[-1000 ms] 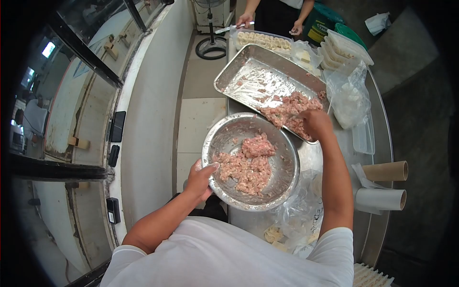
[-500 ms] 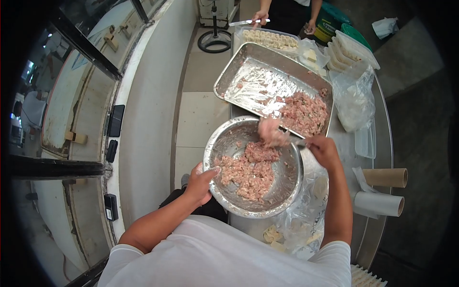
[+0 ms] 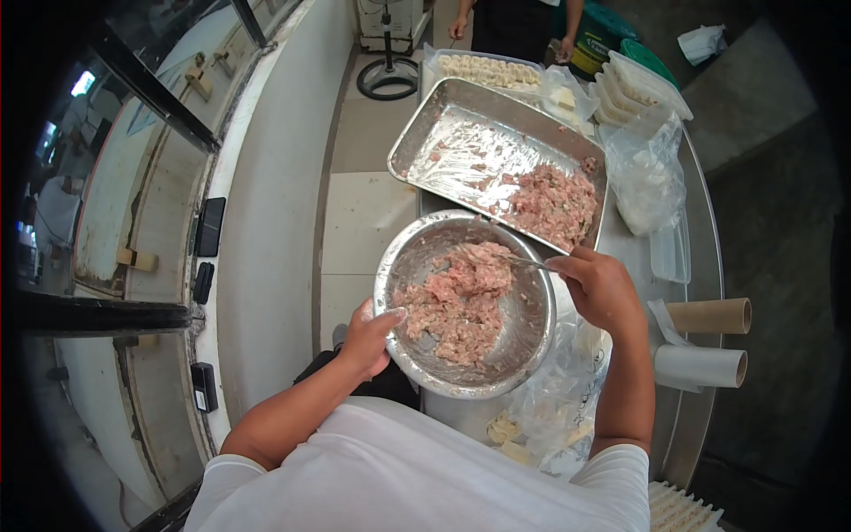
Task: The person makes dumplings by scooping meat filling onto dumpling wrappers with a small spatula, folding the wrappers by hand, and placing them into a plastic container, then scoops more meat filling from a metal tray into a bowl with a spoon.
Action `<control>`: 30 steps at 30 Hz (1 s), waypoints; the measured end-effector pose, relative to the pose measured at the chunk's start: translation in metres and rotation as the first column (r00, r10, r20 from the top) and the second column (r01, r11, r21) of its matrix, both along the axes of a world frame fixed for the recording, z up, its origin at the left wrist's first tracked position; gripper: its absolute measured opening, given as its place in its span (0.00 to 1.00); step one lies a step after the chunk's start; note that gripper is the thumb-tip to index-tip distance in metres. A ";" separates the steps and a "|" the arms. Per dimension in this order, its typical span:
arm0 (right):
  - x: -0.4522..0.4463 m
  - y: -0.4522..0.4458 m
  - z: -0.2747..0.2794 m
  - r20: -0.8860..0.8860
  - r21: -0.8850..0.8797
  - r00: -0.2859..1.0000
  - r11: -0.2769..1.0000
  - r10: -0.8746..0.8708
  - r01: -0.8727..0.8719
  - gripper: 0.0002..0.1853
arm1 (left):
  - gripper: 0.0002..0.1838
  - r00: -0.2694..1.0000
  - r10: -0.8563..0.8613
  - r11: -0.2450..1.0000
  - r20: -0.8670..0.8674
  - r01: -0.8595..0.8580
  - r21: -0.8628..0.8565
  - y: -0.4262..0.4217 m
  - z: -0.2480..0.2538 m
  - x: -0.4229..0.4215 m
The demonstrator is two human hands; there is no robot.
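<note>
1. Minced meat has moved: the lump that hung blurred over the rim half a second ago now sits with the rest of the meat (image 3: 456, 306) in the steel bowl (image 3: 529, 335).
2. Right hand (image 3: 603, 288): its fingers are wrapped round the handle of a metal utensil (image 3: 530, 262), whose far end meets the meat inside the bowl. A second ago this hand was over the tray.
3. Left hand (image 3: 368, 341): its fingers grip the bowl's near-left rim, thumb over the edge, much as in both earlier frames.
4. Just beyond the bowl, the metal tray (image 3: 461, 133) lies aslant on the bench (image 3: 706, 270). Its remaining mince (image 3: 554, 204) is heaped toward the right end; streaks mark the rest.
5. Right of the tray is a clear plastic bag (image 3: 651, 182); nearer stand a brown roll (image 3: 709, 316) and a white roll (image 3: 705, 365), side by side.
6. At the far end, a co-worker's hand (image 3: 458, 28) shows only a thin sliver of the long pale tool visible earlier.
</note>
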State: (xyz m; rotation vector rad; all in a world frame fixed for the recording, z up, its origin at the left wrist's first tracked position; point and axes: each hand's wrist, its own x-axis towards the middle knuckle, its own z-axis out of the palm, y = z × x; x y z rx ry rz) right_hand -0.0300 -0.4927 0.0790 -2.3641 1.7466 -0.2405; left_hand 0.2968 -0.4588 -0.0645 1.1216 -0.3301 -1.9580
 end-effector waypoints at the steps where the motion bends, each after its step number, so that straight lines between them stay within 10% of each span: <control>1: -0.001 -0.006 -0.004 -0.072 0.019 0.997 1.000 0.006 -0.005 0.14 | 0.22 1.000 0.004 1.000 0.008 -0.004 0.000 0.001 -0.001 0.000; 10: -0.090 -0.093 -0.068 -0.336 -0.146 0.899 0.958 -0.282 0.246 0.15 | 0.21 1.000 0.013 1.000 0.011 -0.013 -0.011 0.006 0.001 -0.005; 25: -0.108 -0.094 -0.105 0.125 0.275 0.990 0.961 -0.061 0.025 0.12 | 0.19 0.994 0.104 0.994 -0.016 -0.104 0.023 0.011 0.001 -0.011; 27: -0.110 -0.089 -0.108 0.283 0.540 0.902 0.831 -0.327 0.132 0.12 | 0.19 0.993 0.117 0.993 -0.025 -0.117 0.016 0.008 -0.001 -0.009; 30: -0.106 -0.066 -0.111 0.411 0.470 0.834 0.869 -0.368 0.152 0.12 | 0.19 0.996 0.080 0.997 -0.029 -0.080 0.010 0.007 -0.005 -0.005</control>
